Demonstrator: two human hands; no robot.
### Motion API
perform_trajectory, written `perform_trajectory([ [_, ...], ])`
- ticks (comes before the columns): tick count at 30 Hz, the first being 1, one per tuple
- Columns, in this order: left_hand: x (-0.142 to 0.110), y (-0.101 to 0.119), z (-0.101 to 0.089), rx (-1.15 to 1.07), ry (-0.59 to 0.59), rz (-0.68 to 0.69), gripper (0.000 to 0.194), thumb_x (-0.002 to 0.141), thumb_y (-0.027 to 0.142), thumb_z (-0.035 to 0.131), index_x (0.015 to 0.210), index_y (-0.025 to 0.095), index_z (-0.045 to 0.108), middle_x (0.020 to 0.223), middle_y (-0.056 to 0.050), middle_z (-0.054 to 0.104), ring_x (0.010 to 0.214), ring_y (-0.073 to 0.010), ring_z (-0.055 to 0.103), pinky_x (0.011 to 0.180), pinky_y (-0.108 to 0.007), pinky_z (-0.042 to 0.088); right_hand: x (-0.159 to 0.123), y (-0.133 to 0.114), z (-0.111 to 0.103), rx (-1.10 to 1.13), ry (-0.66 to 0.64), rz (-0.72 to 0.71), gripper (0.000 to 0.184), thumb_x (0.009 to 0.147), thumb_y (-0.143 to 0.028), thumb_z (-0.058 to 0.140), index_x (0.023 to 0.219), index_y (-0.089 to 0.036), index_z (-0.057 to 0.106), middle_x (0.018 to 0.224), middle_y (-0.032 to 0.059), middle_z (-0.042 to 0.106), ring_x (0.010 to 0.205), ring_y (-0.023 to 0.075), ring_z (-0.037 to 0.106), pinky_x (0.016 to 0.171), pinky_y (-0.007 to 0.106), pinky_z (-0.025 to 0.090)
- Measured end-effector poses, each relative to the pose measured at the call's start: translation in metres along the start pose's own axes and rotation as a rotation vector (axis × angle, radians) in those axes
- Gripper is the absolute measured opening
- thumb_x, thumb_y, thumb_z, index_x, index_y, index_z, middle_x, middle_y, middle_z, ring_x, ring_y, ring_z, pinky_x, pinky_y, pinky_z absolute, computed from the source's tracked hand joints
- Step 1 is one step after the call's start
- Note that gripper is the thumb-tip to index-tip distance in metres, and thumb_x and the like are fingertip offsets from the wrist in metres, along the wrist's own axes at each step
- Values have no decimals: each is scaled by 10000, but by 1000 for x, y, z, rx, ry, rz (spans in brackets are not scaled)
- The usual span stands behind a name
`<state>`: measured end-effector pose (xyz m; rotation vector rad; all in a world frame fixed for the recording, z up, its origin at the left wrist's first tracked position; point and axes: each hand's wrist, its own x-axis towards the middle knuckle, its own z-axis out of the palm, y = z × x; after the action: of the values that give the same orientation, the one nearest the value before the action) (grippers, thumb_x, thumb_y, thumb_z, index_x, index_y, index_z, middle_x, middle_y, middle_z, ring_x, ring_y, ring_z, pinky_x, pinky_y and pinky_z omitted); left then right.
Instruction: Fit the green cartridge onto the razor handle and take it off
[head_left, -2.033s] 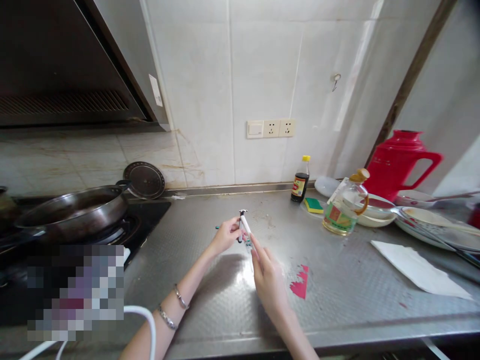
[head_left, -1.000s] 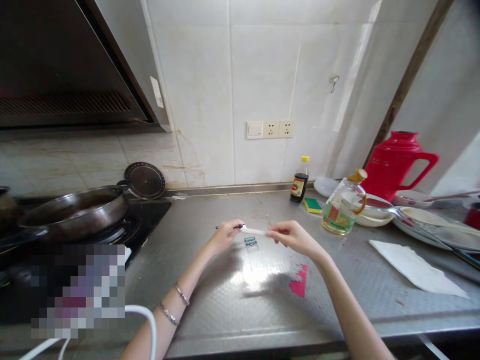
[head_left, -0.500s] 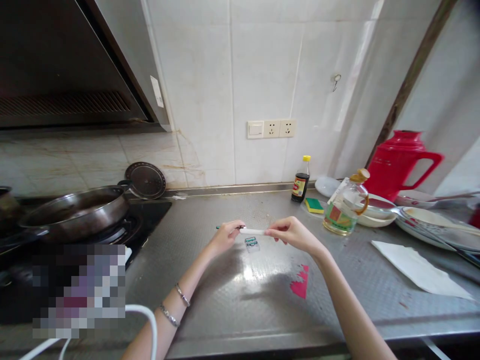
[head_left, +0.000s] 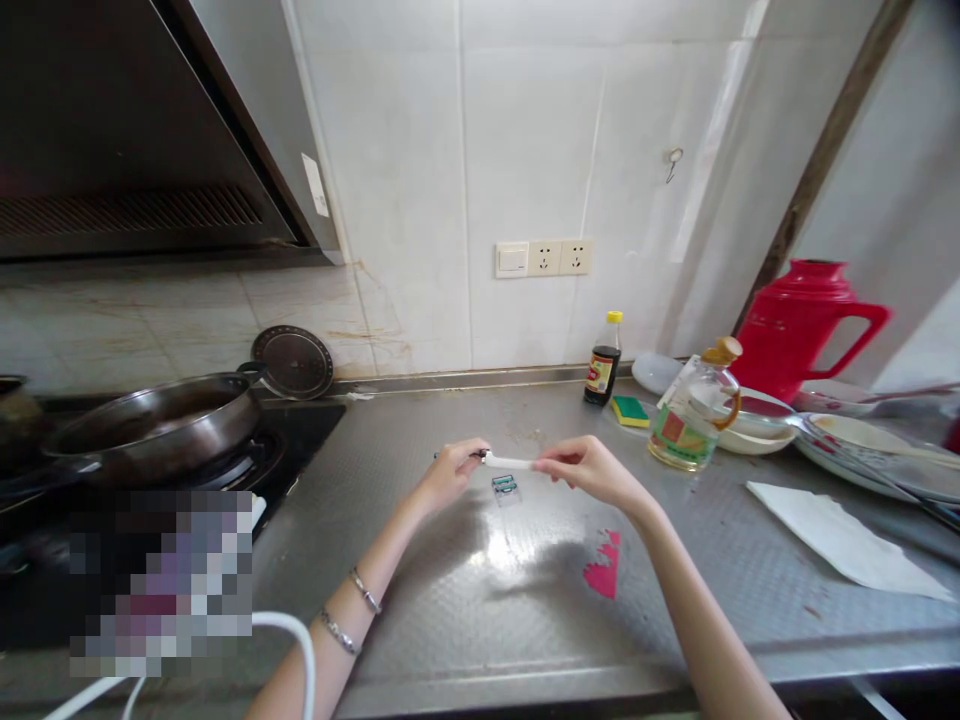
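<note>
My left hand (head_left: 455,470) is closed, its fingertips pinching the left end of a slim white stick (head_left: 512,463). A thin dark piece sticks out at that hand's far side; its kind is too small to make out. My right hand (head_left: 581,465) pinches the stick's other end, so it lies nearly level between both hands, above the counter. Below it on the metal counter (head_left: 420,620) rests a small clear case (head_left: 505,488) with teal strips in it. Nearer me lies a pink piece (head_left: 604,567) with a jagged edge, paper-like.
Left, a steel pan (head_left: 154,425) sits on the black stove, a round dark lid (head_left: 292,362) behind it. Rightward stand a soy sauce bottle (head_left: 602,365), a sponge (head_left: 630,411), an oil jug (head_left: 684,430), a red thermos (head_left: 795,330), dishes and a white sheet (head_left: 844,540).
The left end of the white stick shows slightly more beside my left fingertips, and the stick tilts a little. Both hands stay nearly in place; the whole view has shifted slightly.
</note>
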<state>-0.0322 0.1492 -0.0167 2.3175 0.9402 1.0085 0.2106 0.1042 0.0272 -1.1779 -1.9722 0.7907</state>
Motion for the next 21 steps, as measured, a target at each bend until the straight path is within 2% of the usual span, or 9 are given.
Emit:
perform_trajectory([
  [6, 1, -3, -4, 44, 66, -71, 200, 823, 264, 488, 960, 174, 603, 753, -5, 624, 697, -120, 563, 674, -203, 399, -15, 24, -15, 39, 83, 75, 411, 744, -506, 562, 740, -111, 677, 570, 21, 552, 466, 88, 435, 413, 202, 332],
  [10, -1, -9, 0, 76, 88, -176, 285, 777, 283, 551, 1039, 176, 579, 635, 20, 584, 587, -117, 538, 584, -203, 388, -19, 20, 10, 172, 193, 92, 434, 776, -509, 514, 941, -121, 620, 620, 9, 509, 475, 97, 447, 390, 204, 369],
  [12, -1, -10, 2, 40, 82, -209, 290, 767, 279, 554, 1037, 174, 569, 632, 16, 593, 578, -124, 555, 565, -208, 391, -18, 14, 29, 216, 246, 83, 430, 797, -514, 479, 947, -128, 594, 619, 1, 487, 448, 86, 424, 358, 194, 341],
  [16, -1, -7, 8, -80, 70, -260, 229, 757, 279, 548, 961, 173, 549, 602, 24, 601, 544, -132, 582, 527, -212, 404, -9, 4, 58, 222, 238, 14, 395, 825, -494, 452, 910, -137, 597, 630, 5, 504, 446, 72, 402, 381, 187, 315],
  [18, 0, -4, 9, -116, 71, -283, 199, 745, 275, 559, 915, 173, 541, 576, 32, 592, 523, -133, 587, 504, -208, 403, -6, 2, 62, 195, 246, -7, 390, 829, -486, 450, 902, -135, 602, 643, 13, 525, 464, 78, 419, 409, 193, 328],
  [21, 2, 2, 8, -164, 94, -307, 204, 726, 257, 578, 903, 165, 534, 573, 29, 592, 515, -141, 599, 488, -210, 415, -5, 5, 55, 142, 266, -7, 383, 827, -477, 455, 895, -133, 610, 647, 17, 537, 475, 87, 432, 419, 198, 320],
])
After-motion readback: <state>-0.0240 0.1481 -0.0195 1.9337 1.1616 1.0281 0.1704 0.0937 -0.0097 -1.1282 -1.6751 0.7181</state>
